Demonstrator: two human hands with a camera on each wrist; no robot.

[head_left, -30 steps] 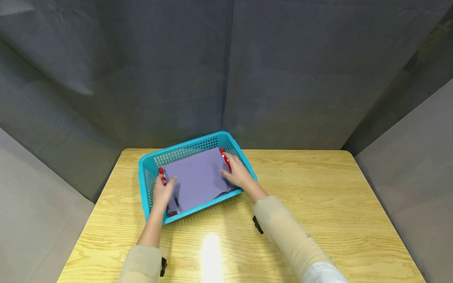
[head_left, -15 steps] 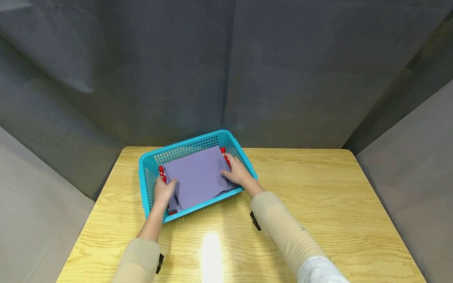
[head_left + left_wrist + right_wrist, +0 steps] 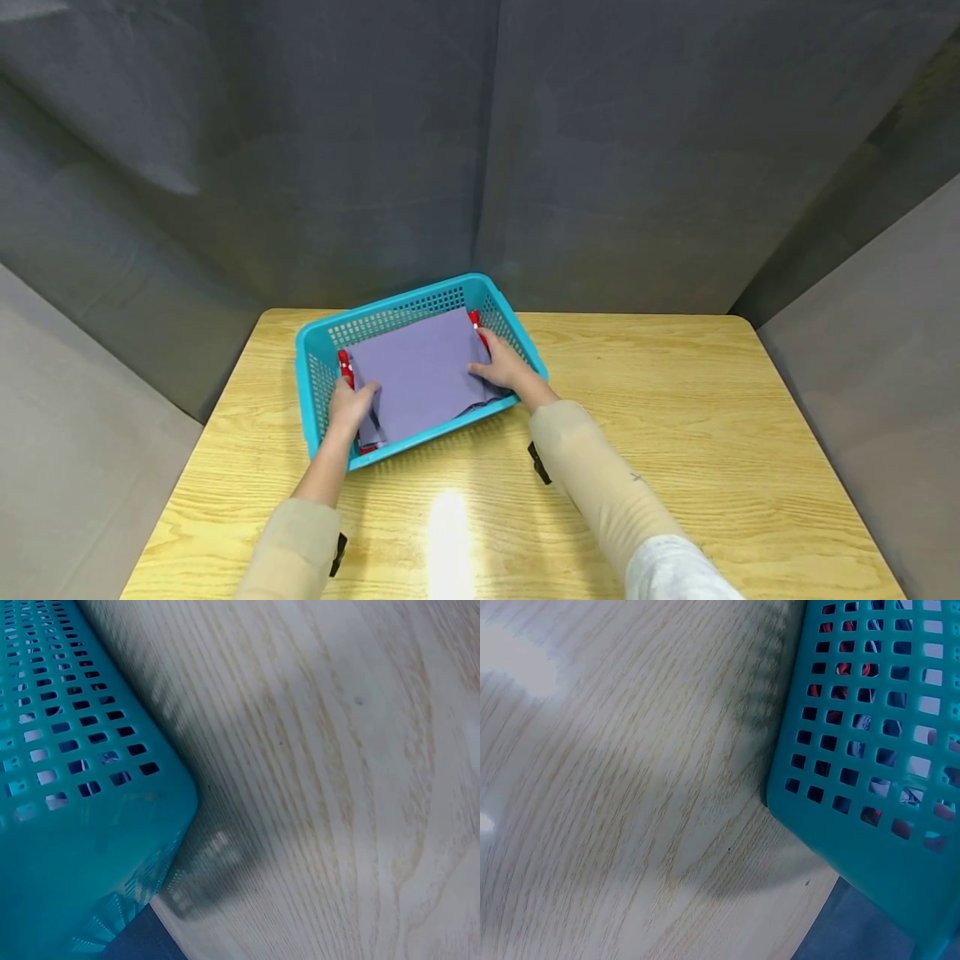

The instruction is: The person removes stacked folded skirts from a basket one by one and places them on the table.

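Note:
A folded purple cloth [image 3: 420, 362] lies inside a turquoise plastic basket [image 3: 390, 454], which stands slantwise at the back left of the table. Red fabric with white dots [image 3: 346, 367] shows along the cloth's left end, and more of it shows at the right end. My left hand [image 3: 348, 406] rests at the left end, thumb spread toward the cloth, fingers beside the basket wall. At the opposite end, my right hand [image 3: 506, 364] touches the cloth with its thumb apart and its fingers reaching toward the red fabric. Neither hand shows in the wrist views.
The wooden table [image 3: 675, 417] ends against a dark grey curtain [image 3: 375, 167] behind the basket. Grey panels [image 3: 90, 433] stand at both sides. In the wrist views the basket's perforated walls [image 3: 75, 727] rise close by, with fabric showing through the holes.
Both hands stay at the ends of the cloth, with only slight shifts. The forearms have moved a little to the left; the head view has shifted slightly.

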